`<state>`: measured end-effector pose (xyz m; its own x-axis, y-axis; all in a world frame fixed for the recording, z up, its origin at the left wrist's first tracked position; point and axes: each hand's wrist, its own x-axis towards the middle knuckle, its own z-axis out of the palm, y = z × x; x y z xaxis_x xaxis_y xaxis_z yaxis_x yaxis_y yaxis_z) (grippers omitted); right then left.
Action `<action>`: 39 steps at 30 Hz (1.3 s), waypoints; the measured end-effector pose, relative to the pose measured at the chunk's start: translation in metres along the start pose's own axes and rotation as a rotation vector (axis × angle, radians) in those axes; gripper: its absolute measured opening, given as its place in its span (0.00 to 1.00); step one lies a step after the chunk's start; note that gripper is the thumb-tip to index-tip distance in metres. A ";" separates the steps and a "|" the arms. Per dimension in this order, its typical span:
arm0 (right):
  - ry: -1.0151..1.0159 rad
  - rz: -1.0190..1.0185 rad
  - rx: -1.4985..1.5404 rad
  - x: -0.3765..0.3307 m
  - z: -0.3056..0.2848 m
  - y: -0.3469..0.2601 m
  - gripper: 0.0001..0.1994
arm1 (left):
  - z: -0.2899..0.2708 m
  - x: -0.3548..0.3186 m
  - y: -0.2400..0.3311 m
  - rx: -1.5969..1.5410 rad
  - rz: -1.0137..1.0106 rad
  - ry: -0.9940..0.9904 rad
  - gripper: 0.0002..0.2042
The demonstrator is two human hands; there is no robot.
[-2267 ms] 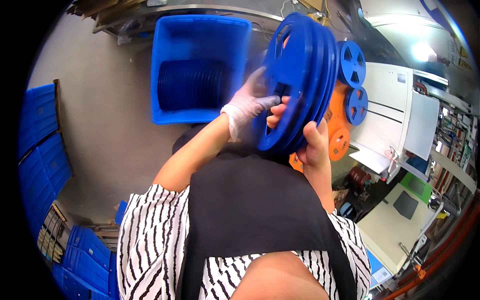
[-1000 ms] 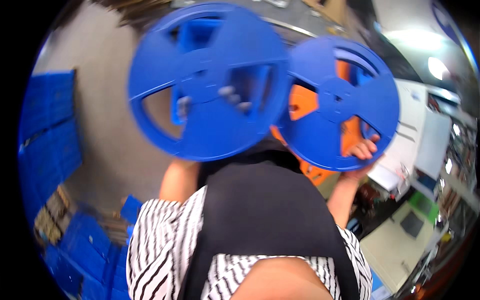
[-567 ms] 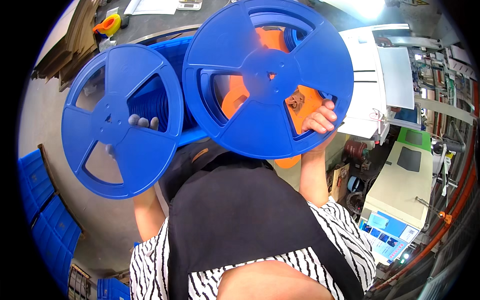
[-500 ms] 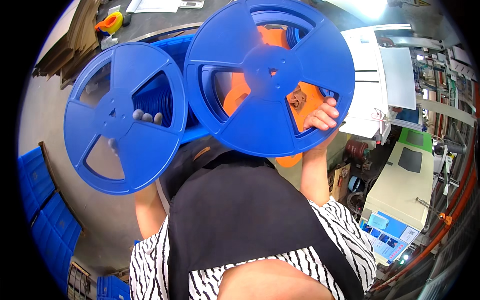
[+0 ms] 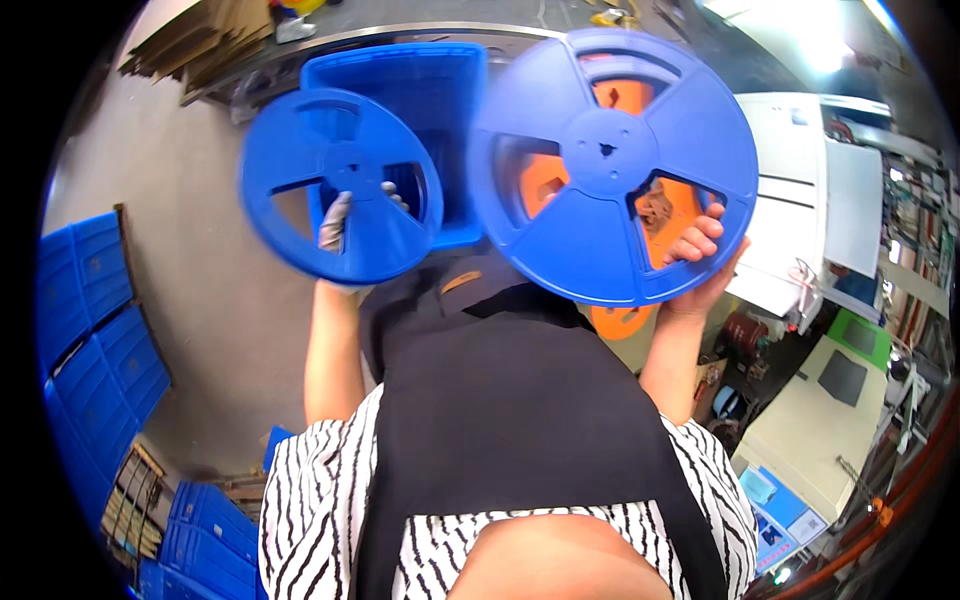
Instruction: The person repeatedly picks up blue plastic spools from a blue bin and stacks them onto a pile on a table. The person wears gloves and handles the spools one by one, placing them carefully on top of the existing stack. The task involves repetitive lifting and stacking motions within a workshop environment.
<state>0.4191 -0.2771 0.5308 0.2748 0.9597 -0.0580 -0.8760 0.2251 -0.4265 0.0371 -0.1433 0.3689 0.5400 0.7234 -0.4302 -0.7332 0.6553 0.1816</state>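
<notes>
Grey floor (image 5: 225,290) at left, bearing slatted wood and blue crates (image 5: 100,270) along its outer side. At top, a dark grey table (image 5: 430,13) with a pale metal edge; on it, a small clear plastic piece (image 5: 294,29) and a yellow item (image 5: 615,18). Brown cardboard sheets (image 5: 195,45) stacked at its left end.

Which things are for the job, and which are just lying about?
For the job:
- gloved left hand, gripping the left blue reel
- bare right hand, gripping the right blue reel
- probably the blue bin behind the left reel

Probably just around:
- brown cardboard sheets, upper left
- blue crates, far left
- cream machine, lower right
</notes>
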 end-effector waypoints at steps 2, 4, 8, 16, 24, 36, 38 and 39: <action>0.068 -0.032 -0.132 -0.004 0.000 0.000 0.29 | -0.029 0.013 -0.011 0.011 -0.005 0.133 0.19; 0.130 -0.058 -0.279 -0.007 -0.006 0.001 0.30 | -0.071 0.028 -0.017 0.104 -0.062 0.210 0.17; 0.248 -0.055 -0.411 -0.013 -0.009 0.004 0.30 | -0.154 0.072 -0.043 0.308 -0.175 0.143 0.18; 0.414 -0.007 -0.549 -0.016 -0.005 -0.001 0.29 | -0.162 0.163 -0.097 0.049 -0.483 0.268 0.14; 0.458 -0.014 -0.571 0.001 0.003 -0.007 0.28 | -0.209 0.211 -0.098 0.424 -0.455 0.443 0.32; 0.127 0.218 -0.157 0.030 -0.001 0.035 0.32 | 0.175 0.076 -0.126 1.875 0.834 -0.528 0.32; 0.074 0.237 -0.112 0.025 -0.004 0.035 0.32 | 0.168 0.074 -0.116 1.879 0.881 -0.584 0.32; 0.053 0.239 -0.091 0.021 -0.002 0.036 0.32 | 0.162 0.079 -0.099 2.049 0.745 -0.428 0.31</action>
<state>0.3942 -0.2490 0.5119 0.0866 0.9732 -0.2130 -0.8798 -0.0256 -0.4746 0.2190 -0.1159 0.4609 0.6926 0.6787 0.2443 0.3627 -0.6205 0.6953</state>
